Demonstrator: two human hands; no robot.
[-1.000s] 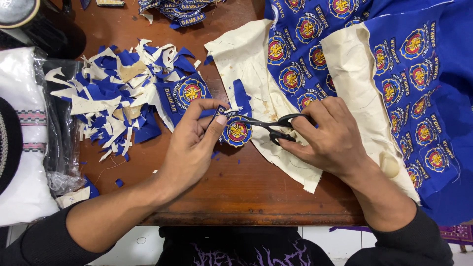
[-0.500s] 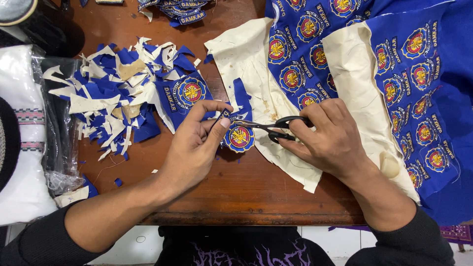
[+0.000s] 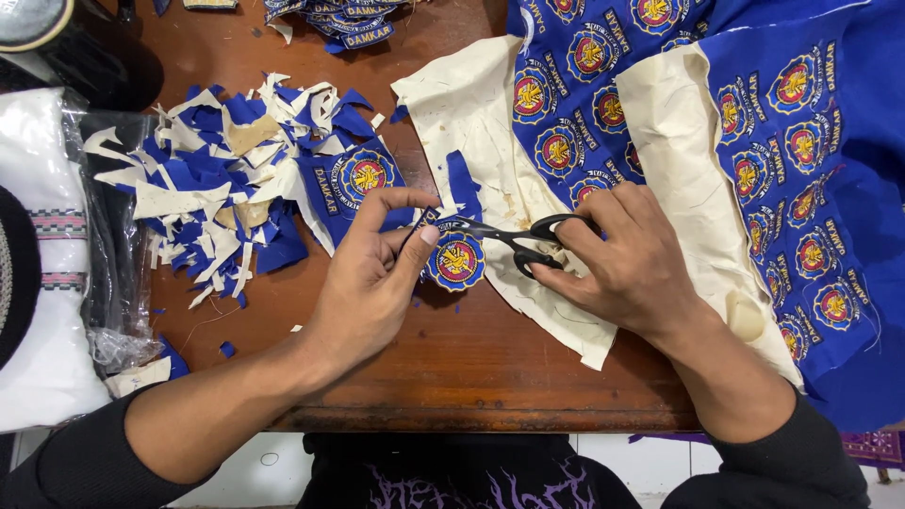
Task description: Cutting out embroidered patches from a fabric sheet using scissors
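The left hand (image 3: 372, 283) pinches a round embroidered patch (image 3: 456, 261) between thumb and fingertips, fingers closed on its upper left edge, so the patch hangs just to the right of that hand above the wooden bench (image 3: 452, 368). A short blue strip (image 3: 463, 184) of fabric stands up just beyond the patch.

The right hand (image 3: 627, 269) is clamped on a pair of black scissors (image 3: 504, 238), fingers through the loops; the blades point left, away from this hand, and meet the top edge of the patch close to the left thumb. The two hands sit near each other with the patch and scissors between them.

Under and beyond the right hand lies a large blue cloth (image 3: 792, 141) printed with rows of the same round emblems, its cream backing (image 3: 471, 104) folded over in places and reaching the near edge of the bench below the right wrist.

Beyond the left hand, and to its left, a heap of blue and cream offcuts (image 3: 207, 188) is spread out, with a shield-shaped blue patch (image 3: 358, 179) at its right edge, just above the left index finger. Farther left of that hand lies a clear plastic bag (image 3: 104, 273) on white folded cloth (image 3: 42, 302).
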